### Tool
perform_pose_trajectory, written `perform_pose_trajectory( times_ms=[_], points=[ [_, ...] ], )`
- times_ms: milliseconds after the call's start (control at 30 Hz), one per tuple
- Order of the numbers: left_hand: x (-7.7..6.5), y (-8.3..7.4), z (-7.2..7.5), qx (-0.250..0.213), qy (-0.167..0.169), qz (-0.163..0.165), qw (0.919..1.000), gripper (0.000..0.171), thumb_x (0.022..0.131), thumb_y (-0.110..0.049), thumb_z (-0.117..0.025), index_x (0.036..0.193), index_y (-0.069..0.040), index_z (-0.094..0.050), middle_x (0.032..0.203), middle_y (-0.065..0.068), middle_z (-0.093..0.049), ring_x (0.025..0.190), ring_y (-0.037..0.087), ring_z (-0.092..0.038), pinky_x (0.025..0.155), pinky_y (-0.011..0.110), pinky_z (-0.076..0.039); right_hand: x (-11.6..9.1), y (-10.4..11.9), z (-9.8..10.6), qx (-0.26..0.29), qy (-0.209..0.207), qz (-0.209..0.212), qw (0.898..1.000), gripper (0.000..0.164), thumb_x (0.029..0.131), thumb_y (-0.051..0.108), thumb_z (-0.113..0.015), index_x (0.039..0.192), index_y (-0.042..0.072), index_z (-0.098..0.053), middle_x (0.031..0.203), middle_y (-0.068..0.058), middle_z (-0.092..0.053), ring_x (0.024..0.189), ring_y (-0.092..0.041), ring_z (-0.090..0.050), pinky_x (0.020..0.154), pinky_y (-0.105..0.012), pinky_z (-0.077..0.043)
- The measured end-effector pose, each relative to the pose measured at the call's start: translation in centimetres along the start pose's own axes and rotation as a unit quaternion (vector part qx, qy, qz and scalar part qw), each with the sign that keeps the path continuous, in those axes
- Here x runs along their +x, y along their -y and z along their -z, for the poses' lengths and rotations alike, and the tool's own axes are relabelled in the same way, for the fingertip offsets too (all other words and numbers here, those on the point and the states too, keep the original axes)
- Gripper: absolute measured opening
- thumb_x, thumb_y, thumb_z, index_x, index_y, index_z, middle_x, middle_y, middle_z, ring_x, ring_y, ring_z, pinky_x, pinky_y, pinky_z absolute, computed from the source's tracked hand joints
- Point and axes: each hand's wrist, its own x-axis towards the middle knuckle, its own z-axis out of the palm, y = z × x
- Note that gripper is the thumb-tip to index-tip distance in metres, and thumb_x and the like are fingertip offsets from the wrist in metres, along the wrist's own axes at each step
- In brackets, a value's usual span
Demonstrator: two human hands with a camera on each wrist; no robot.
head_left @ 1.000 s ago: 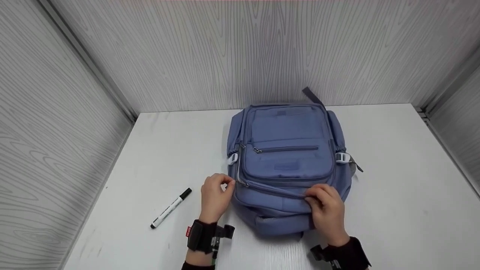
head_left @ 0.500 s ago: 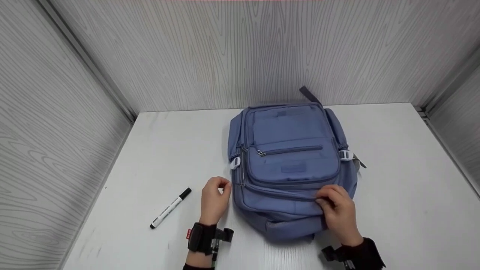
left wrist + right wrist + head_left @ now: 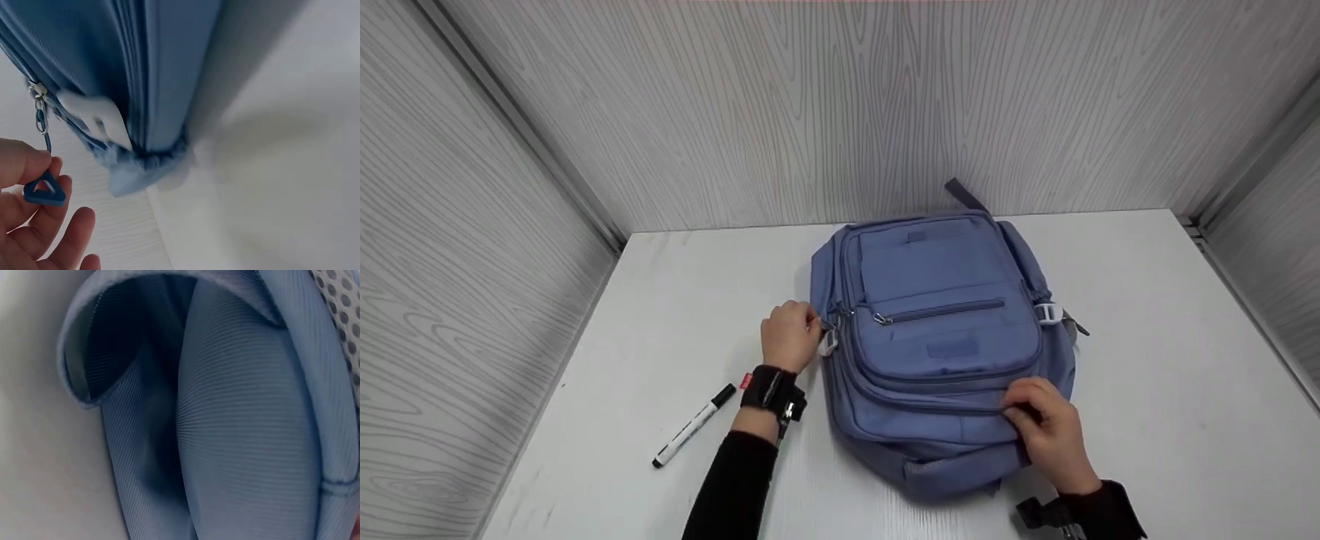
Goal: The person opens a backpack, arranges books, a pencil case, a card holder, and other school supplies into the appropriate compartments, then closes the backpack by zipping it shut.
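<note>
A blue backpack (image 3: 934,262) lies front side up on the white table. At its left side my left hand (image 3: 789,335) is beside the white buckle (image 3: 829,343). In the left wrist view, the left thumb and forefinger pinch a zipper pull (image 3: 45,191) with a blue triangular tab, its cord running up to the metal slider (image 3: 37,90). At the lower right front, my right hand (image 3: 1046,427) pinches the backpack's fabric by the end of a curved zipper. The right wrist view shows ribbed blue fabric (image 3: 247,410) and only a sliver of finger at its edge.
A white marker with a black cap (image 3: 694,426) lies on the table (image 3: 697,300) left of the backpack. Grey wood-grain panels (image 3: 810,112) rise behind and at both sides. A dark strap (image 3: 966,196) sticks up at the backpack's top.
My left hand has moved from the lower left corner up the backpack's left side to the buckle. The right hand keeps its pinch and has shifted right; the backpack has turned slightly.
</note>
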Motion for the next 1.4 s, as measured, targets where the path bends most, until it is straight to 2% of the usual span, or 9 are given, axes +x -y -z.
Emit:
perform_pose_trajectory(
  times_ms=[133, 233, 400, 533, 833, 967, 1167, 1267, 1400],
  points=[
    [2.1, 0.0, -0.6, 0.033, 0.009, 0.014, 0.9993, 0.014, 0.091, -0.018, -0.066, 0.087, -0.005, -0.069, 0.091, 0.014, -0.069, 0.089, 0.035, -0.065, 0.077, 0.050, -0.051, -0.2, -0.3, 0.1, 0.006, 0.003, -0.002, 1.000, 0.033, 0.067, -0.030, -0.065, 0.079, 0.001, -0.063, 0.086, -0.010, -0.061, 0.092, -0.001, -0.056, 0.084, -0.007, -0.043],
    [3.1, 0.0, -1.2, 0.042, 0.013, 0.029, 0.9986, 0.014, 0.093, -0.018, -0.065, 0.093, -0.005, -0.070, 0.098, 0.015, -0.070, 0.095, 0.035, -0.064, 0.083, 0.051, -0.050, -0.3, -0.4, 0.1, 0.008, 0.006, 0.002, 1.000, 0.035, 0.066, -0.030, -0.065, 0.080, 0.002, -0.063, 0.086, -0.010, -0.061, 0.092, -0.002, -0.056, 0.083, -0.008, -0.043],
    [3.7, -0.4, -1.7, 0.035, 0.029, 0.056, 0.9974, 0.015, 0.095, -0.018, -0.063, 0.097, -0.005, -0.071, 0.102, 0.015, -0.069, 0.098, 0.036, -0.063, 0.087, 0.051, -0.049, -0.4, -0.6, 0.3, 0.008, 0.008, 0.008, 1.000, 0.037, 0.065, -0.030, -0.065, 0.081, 0.003, -0.063, 0.087, -0.011, -0.061, 0.091, -0.004, -0.056, 0.083, -0.009, -0.043],
    [3.4, 0.0, -1.2, 0.024, 0.034, 0.057, 0.9975, 0.015, 0.093, -0.017, -0.064, 0.096, -0.005, -0.072, 0.098, 0.016, -0.070, 0.095, 0.037, -0.064, 0.084, 0.052, -0.051, -0.4, -0.4, 0.2, -0.001, 0.006, 0.005, 1.000, 0.035, 0.066, -0.029, -0.065, 0.080, 0.002, -0.064, 0.087, -0.011, -0.062, 0.092, -0.003, -0.056, 0.085, -0.009, -0.042],
    [2.3, 1.1, -0.1, -0.045, 0.100, 0.036, 0.9933, 0.020, 0.093, -0.015, -0.062, 0.104, -0.004, -0.075, 0.098, 0.014, -0.075, 0.094, 0.033, -0.070, 0.084, 0.051, -0.054, -0.5, 0.0, 0.3, -0.015, 0.003, -0.009, 1.000, 0.033, 0.068, -0.028, -0.067, 0.082, 0.001, -0.066, 0.088, -0.012, -0.062, 0.094, 0.001, -0.056, 0.086, -0.007, -0.042],
    [1.9, 1.0, 0.1, -0.056, 0.099, 0.022, 0.9933, 0.022, 0.093, -0.014, -0.063, 0.108, -0.004, -0.074, 0.100, 0.016, -0.073, 0.096, 0.033, -0.068, 0.084, 0.048, -0.054, -0.6, -0.1, 0.2, -0.016, 0.001, -0.011, 1.000, 0.033, 0.067, -0.029, -0.067, 0.081, 0.001, -0.066, 0.087, -0.013, -0.062, 0.094, 0.002, -0.056, 0.086, -0.007, -0.042],
    [1.9, -0.5, -0.1, -0.053, 0.094, -0.043, 0.9932, 0.031, 0.093, -0.015, -0.066, 0.123, -0.010, -0.069, 0.114, 0.019, -0.067, 0.105, 0.037, -0.063, 0.086, 0.053, -0.052, -0.6, 0.0, 0.2, -0.030, -0.001, -0.016, 0.999, 0.032, 0.067, -0.028, -0.068, 0.082, 0.001, -0.066, 0.088, -0.013, -0.063, 0.094, 0.002, -0.056, 0.086, -0.007, -0.041],
    [1.9, -1.3, -0.3, -0.041, 0.090, -0.069, 0.9927, 0.029, 0.092, -0.015, -0.068, 0.120, -0.011, -0.070, 0.116, 0.018, -0.066, 0.106, 0.038, -0.061, 0.085, 0.053, -0.051, -0.6, 0.2, 0.2, -0.039, 0.000, -0.024, 0.999, 0.032, 0.068, -0.026, -0.068, 0.083, 0.002, -0.067, 0.088, -0.011, -0.063, 0.094, 0.003, -0.055, 0.086, -0.006, -0.041],
    [1.9, -2.1, -0.6, -0.025, 0.077, -0.085, 0.9931, 0.021, 0.090, -0.014, -0.069, 0.110, -0.009, -0.073, 0.114, 0.016, -0.065, 0.106, 0.036, -0.059, 0.086, 0.052, -0.050, -0.6, 0.3, 0.1, -0.043, 0.001, -0.031, 0.999, 0.031, 0.069, -0.025, -0.069, 0.083, 0.003, -0.067, 0.088, -0.011, -0.064, 0.094, 0.003, -0.055, 0.086, -0.006, -0.040]
  ],
)
